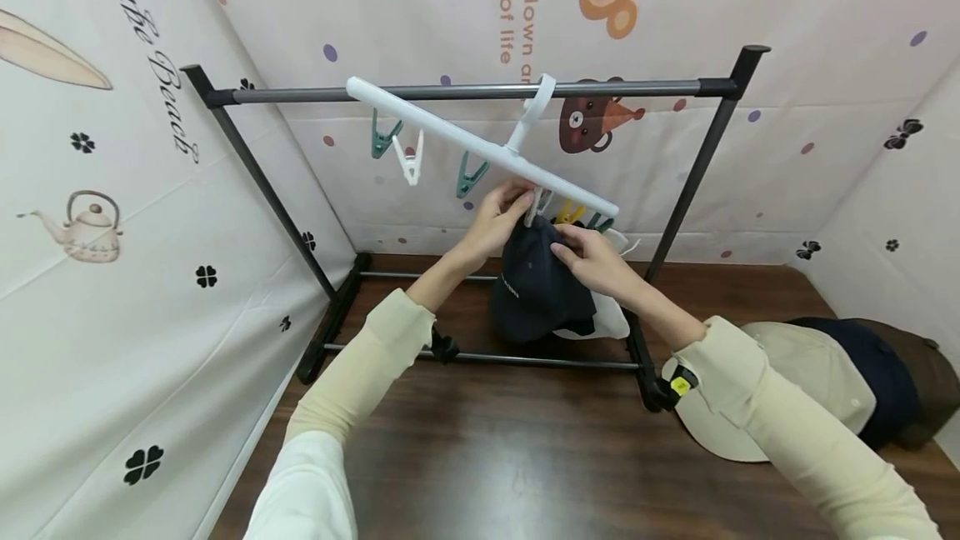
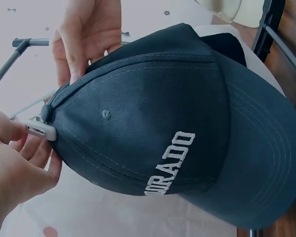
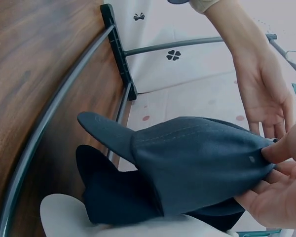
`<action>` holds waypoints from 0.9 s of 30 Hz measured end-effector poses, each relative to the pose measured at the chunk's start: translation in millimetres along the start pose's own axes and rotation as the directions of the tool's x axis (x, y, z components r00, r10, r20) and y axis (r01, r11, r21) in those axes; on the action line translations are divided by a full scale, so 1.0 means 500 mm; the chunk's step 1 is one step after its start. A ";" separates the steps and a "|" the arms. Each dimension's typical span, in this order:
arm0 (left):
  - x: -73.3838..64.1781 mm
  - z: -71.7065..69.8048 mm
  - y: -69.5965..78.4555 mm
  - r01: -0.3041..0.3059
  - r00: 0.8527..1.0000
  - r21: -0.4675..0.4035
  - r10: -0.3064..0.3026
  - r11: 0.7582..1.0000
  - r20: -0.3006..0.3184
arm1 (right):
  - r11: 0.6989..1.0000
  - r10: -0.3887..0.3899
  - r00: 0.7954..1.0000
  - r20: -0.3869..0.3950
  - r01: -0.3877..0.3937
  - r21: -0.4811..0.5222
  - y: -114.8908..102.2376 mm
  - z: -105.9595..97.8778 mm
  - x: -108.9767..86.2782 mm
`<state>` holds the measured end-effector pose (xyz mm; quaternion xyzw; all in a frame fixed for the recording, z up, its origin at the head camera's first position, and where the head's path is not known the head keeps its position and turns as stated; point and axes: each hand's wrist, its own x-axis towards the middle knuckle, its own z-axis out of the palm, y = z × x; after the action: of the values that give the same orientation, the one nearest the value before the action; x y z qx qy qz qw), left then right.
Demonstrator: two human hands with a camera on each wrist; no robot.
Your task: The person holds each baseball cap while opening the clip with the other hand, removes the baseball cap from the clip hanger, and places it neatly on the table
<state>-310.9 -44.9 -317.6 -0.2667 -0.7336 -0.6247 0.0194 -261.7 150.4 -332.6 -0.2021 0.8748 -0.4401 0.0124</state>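
Observation:
A navy baseball cap (image 1: 536, 286) with white lettering hangs brim down below the right half of a white clip hanger (image 1: 468, 140). With thumb and fingers, my left hand (image 1: 495, 223) pinches a white clothespin (image 2: 43, 130), whose end sits right at the top button of the cap in the left wrist view. My right hand (image 1: 596, 263) pinches the crown fabric near the top, thumb on the near side. Behind this cap hang a black cap (image 3: 113, 195) and a white cap (image 1: 611, 319). A yellow clothespin (image 1: 570, 212) shows just above the right hand.
The hanger hooks over a dark rack's top bar (image 1: 300, 96). Green clothespins (image 1: 470, 175) and another white clothespin (image 1: 408, 158) hang along its left half. A beige cap (image 1: 810, 361) and other dark caps lie to the right on the wooden floor (image 1: 487, 457).

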 end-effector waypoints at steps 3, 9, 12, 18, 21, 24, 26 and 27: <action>0.000 -0.001 0.002 0.011 1.000 -0.014 -0.011 1.000 -0.013 | 0.999 0.002 1.000 0.014 -0.003 0.053 -0.002 0.000 0.002; 0.003 -0.005 -0.001 0.009 1.000 -0.012 -0.009 1.000 -0.014 | 0.989 0.063 0.998 0.029 -0.066 0.132 -0.014 -0.002 0.005; 0.004 -0.003 0.001 0.021 1.000 0.004 -0.021 1.000 0.006 | 0.986 0.080 0.996 0.034 -0.084 0.141 -0.017 -0.004 0.004; 0.004 -0.002 0.002 0.056 0.998 0.004 -0.056 0.998 0.029 | 0.976 0.140 0.989 0.051 -0.146 0.160 -0.015 -0.004 0.006; 0.008 -0.002 0.005 0.072 0.996 0.000 -0.072 0.997 0.047 | 0.972 0.153 0.987 0.051 -0.160 0.174 -0.014 -0.006 0.005; 0.011 -0.005 0.008 0.074 0.996 -0.007 -0.073 0.997 0.047 | 0.973 0.153 0.987 0.045 -0.158 0.166 -0.013 -0.007 0.007; 0.012 -0.007 0.009 0.088 0.995 -0.014 -0.087 0.996 0.040 | 0.976 0.145 0.989 0.038 -0.149 0.158 -0.012 -0.006 0.010; 0.013 -0.008 0.010 0.103 0.994 -0.022 -0.102 0.994 0.036 | 0.977 0.138 0.990 0.036 -0.142 0.157 -0.012 -0.006 0.011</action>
<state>-315.4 -45.7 -309.8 -0.2398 -0.7392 -0.6287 -0.0288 -265.2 147.4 -325.4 -0.1436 0.8488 -0.5039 0.0701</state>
